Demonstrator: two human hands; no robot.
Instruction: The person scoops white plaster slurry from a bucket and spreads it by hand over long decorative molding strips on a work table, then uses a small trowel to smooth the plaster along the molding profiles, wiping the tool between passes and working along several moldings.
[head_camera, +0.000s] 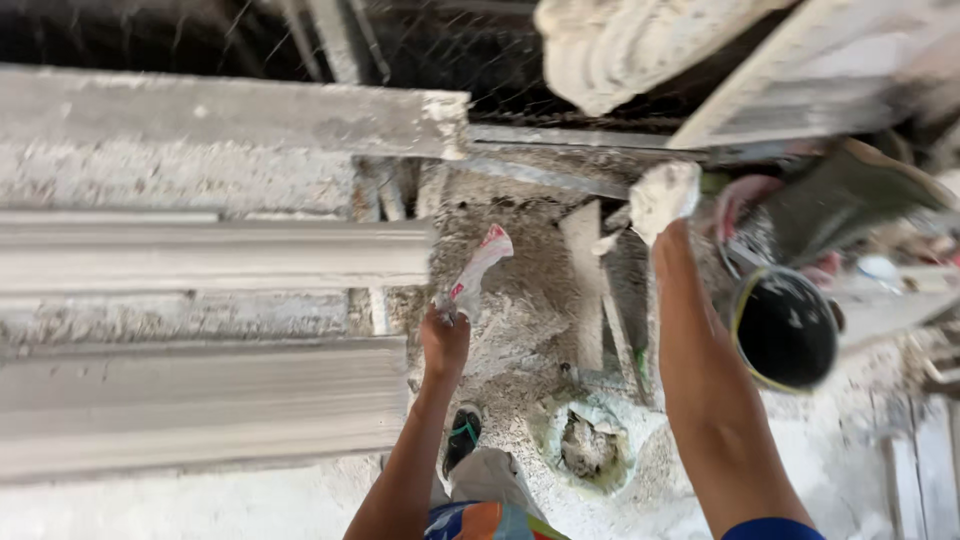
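From the head camera I look straight down past both arms at a floor (880, 440) crusted with white plaster. My left hand (444, 342) is closed around the lower end of a crumpled white and red plastic wrapper (478, 268), which sticks up and away from the fist, above the plaster-spattered ground. My right hand (665, 215) is stretched further out and is mostly buried in a lump of wet white plaster (664, 196), fingers wrapped on it as far as I can see; I cannot make out the fingertips themselves. Just right of that forearm sits a black bucket (785, 328) with a yellow rim, its mouth turned towards me and flecked with white. Behind the bucket is another person's green boot (850, 195) with a pinkish hand (742, 197) near it, blurred. To my left, long white moulded cornice strips (200, 255) lie stacked side by side, filling that whole side and hemming in the left arm. Above them runs a rough concrete slab (230, 115). At the top edge hangs a blurred white plaster piece (620, 45), beside a pale board (830, 70). Below my hands lies a greenish-ringed puddle of plaster (590, 445), and my own foot in a dark sandal (462, 432) stands just left of it.
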